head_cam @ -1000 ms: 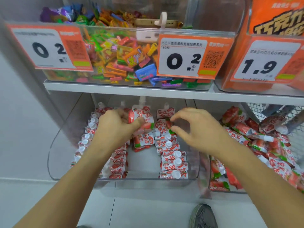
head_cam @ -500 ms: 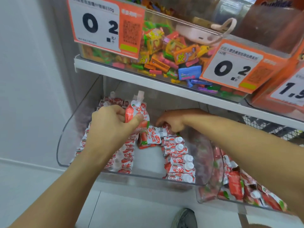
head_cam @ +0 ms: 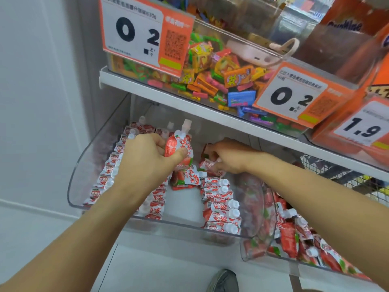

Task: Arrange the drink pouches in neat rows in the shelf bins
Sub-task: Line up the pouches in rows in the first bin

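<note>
Gripping one drink pouch (head_cam: 179, 151) upright, spout pointing up, my left hand (head_cam: 145, 163) has thumb and curled fingers clamped round it above the middle of the clear bin (head_cam: 88, 157). Nearest me, finished rows of pouches run front to back: a left row (head_cam: 105, 178) along the bin wall, a right row (head_cam: 221, 205) with caps facing right. Between them lies a loose pouch (head_cam: 186, 178) flat on its side. Farther back, my right hand (head_cam: 227, 158) curls on a pouch at the far end of the right row. I judge the gap lies just below and toward me from the held pouch, nearer my left hand. A second bin (head_cam: 271, 207) to the right holds a jumble.
</note>
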Tool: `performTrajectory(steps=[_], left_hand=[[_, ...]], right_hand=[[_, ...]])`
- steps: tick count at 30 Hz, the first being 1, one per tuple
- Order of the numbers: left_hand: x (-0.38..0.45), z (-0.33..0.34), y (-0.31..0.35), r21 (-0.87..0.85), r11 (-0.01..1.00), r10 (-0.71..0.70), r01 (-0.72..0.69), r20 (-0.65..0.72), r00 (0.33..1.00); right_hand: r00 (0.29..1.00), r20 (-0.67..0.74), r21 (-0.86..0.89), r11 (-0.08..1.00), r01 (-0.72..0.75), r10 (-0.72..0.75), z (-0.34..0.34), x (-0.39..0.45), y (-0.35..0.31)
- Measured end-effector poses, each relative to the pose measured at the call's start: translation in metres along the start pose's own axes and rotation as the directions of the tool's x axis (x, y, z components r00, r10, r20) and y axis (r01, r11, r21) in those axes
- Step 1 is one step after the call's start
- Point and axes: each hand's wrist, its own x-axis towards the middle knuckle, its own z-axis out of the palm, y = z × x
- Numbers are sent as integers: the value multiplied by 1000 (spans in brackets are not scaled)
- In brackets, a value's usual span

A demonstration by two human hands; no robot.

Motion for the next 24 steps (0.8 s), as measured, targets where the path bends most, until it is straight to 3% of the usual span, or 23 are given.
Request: performTrajectory(steps=[5, 11, 15, 20, 24], left_hand=[[1, 3, -2, 27, 1000, 11, -11, 15, 1000], [1, 7, -1, 39, 999, 19, -20, 27, 999], [5, 11, -3, 56, 998, 26, -28, 41, 999], [6, 11, -4, 55, 998, 28, -31, 43, 999], [9, 6, -4, 48, 998, 28, -29, 26, 999]], right_hand=[[996, 84, 108, 994, -28, 19, -3, -15, 8], [966, 252, 132, 987, -91, 56, -8, -3, -7], [952, 286, 122, 981, -150, 110, 1, 8, -17], [906, 414, 95, 985, -143, 91, -3, 16, -20], [915, 402, 173, 979, -111, 33, 0, 23, -27]])
